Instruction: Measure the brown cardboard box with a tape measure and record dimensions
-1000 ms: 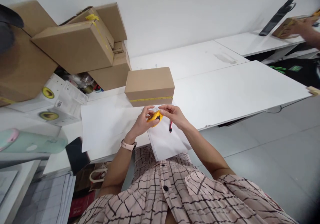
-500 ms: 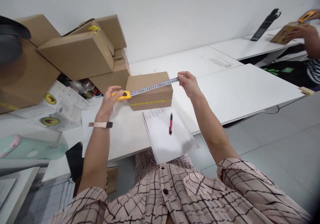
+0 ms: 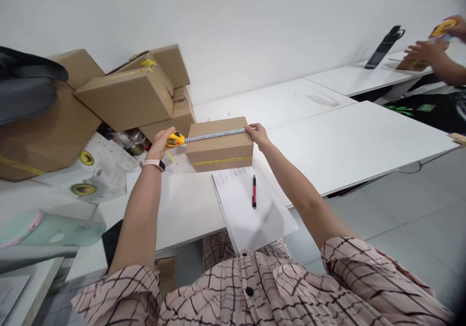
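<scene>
A brown cardboard box (image 3: 220, 146) with a yellow strip along its lower side sits on the white table. My left hand (image 3: 160, 143) grips the yellow case of a tape measure (image 3: 176, 139) just off the box's left end. The silver blade (image 3: 214, 135) runs across the box's top face. At the right end, my right hand (image 3: 256, 133) pinches the blade's tip against the box edge. Below the box lie paper sheets (image 3: 251, 209), overhanging the table's front edge, with a red and black pen (image 3: 254, 192) on them.
Cardboard boxes (image 3: 124, 97) are piled at the left, above white boxes with avocado pictures (image 3: 98, 170). A green bottle (image 3: 54, 231) lies at lower left. Far right, a co-worker's hands (image 3: 429, 51) hold another yellow tape measure (image 3: 443, 27) by a small box, near a dark bottle (image 3: 384, 46).
My right hand has moved left, bringing the blade's end from beyond the box to its right edge. The blade now lies closer along the top. The co-worker's tape measure has shifted.
</scene>
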A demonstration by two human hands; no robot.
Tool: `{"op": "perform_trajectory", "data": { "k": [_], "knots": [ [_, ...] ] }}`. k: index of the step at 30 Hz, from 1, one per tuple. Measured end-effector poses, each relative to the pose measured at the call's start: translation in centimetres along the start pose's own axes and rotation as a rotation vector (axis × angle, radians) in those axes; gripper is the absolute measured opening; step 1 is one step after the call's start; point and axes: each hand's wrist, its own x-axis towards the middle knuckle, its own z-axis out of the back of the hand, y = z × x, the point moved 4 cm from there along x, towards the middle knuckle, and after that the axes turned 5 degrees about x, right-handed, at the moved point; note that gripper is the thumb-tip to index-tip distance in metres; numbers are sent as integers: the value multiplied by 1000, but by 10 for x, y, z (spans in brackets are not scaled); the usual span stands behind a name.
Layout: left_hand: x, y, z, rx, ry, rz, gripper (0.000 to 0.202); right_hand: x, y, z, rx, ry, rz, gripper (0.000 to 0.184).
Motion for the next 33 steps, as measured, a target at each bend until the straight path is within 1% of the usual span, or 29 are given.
{"op": "perform_trajectory", "data": {
  "k": [2, 4, 6, 9, 14, 17, 20, 26, 33],
  "knots": [
    [5, 1, -8, 2, 39, -5, 34, 1, -2, 1, -25, -13, 9, 38],
    [11, 2, -11, 9, 60, -8, 35, 2, -4, 2, -52, -26, 22, 39],
    [15, 3, -11, 9, 76, -14, 34, 1, -4, 3, -84, -42, 40, 37],
    [17, 4, -8, 19, 133, -10, 32, -2, -1, 3, -144, -52, 57, 35],
    [15, 3, -4, 51, 261, 48, 36, -7, 5, 3, -218, -59, 68, 34],
    [10, -1, -5, 26, 345, 89, 38, -6, 5, 3, -193, -53, 73, 33],
    [3, -4, -7, -3, 394, 119, 38, -2, 3, 5, -147, -45, 74, 34],
    [-18, 1, -7, -79, 416, 180, 36, 9, 0, 6, -101, -15, 54, 37],
    [-44, 4, -7, -147, 352, 217, 31, 20, 3, 0, -135, 42, 28, 36]
  ]
}}
